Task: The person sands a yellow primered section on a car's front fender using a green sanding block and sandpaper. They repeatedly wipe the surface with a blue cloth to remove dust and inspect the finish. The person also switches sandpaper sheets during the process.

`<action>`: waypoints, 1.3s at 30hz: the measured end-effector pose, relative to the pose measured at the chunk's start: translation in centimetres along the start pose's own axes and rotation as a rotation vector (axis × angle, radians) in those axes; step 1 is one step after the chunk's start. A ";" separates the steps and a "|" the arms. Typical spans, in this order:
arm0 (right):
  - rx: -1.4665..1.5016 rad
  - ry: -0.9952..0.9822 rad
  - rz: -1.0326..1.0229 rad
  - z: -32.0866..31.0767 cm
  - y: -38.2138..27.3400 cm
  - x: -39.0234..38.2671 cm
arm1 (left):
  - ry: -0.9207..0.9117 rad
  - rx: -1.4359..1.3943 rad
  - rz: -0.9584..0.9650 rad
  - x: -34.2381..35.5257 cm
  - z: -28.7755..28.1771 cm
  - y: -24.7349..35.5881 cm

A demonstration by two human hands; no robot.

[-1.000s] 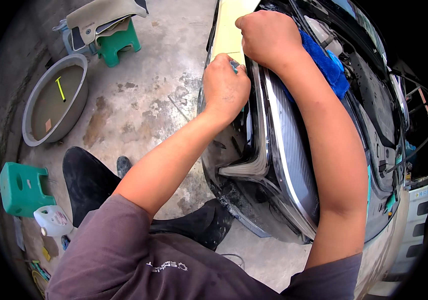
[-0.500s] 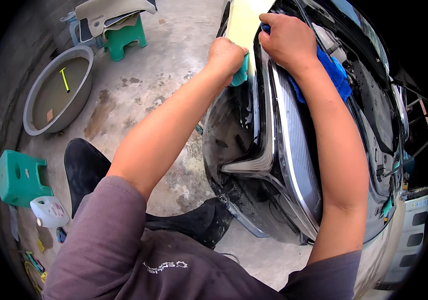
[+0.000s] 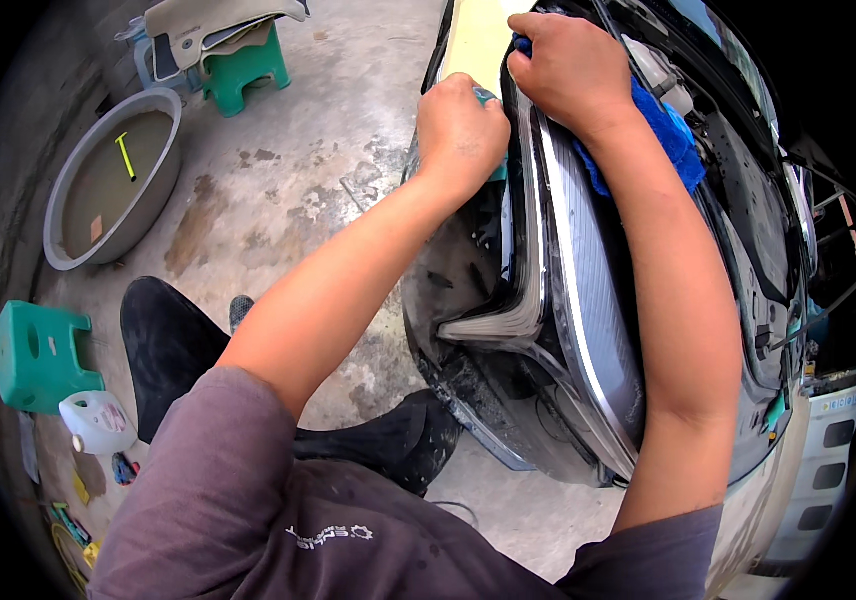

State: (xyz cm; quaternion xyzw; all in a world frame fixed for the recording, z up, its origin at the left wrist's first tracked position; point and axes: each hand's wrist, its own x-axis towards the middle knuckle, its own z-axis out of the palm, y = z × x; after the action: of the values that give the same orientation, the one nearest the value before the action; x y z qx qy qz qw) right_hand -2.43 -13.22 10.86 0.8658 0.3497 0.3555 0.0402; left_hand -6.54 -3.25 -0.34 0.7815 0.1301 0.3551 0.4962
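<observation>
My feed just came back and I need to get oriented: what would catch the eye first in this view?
Both hands work at the top of a car's front end: the left hand is closed on a small teal thing at the edge of the dark bumper, and the right hand presses a blue cloth onto the chrome grille. On the stained concrete floor to the left stand a grey basin and a green stool.

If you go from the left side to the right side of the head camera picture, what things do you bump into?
Green stool → grey basin of murky water → black boot → left hand → right hand → blue cloth.
</observation>
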 end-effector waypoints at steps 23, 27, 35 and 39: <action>-0.009 -0.068 -0.029 -0.3 0.0 0.5 | -0.057 -0.099 0.004 -0.5 -0.2 0.3; -0.018 -0.033 -0.101 0.0 0.1 0.5 | -0.004 -0.128 -0.026 -1.6 -0.4 0.6; -0.023 -0.047 -0.085 -0.1 0.0 0.0 | -0.043 -0.117 -0.049 -2.3 -0.1 0.6; 0.016 -0.001 -0.116 -0.2 -0.3 0.3 | -0.004 -0.049 -0.111 2.8 0.3 1.8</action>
State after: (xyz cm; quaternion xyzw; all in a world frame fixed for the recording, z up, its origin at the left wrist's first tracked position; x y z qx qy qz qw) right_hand -2.58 -12.89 11.08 0.8445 0.4022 0.3494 0.0537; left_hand -4.62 -2.80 2.34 0.7613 0.1637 0.3286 0.5345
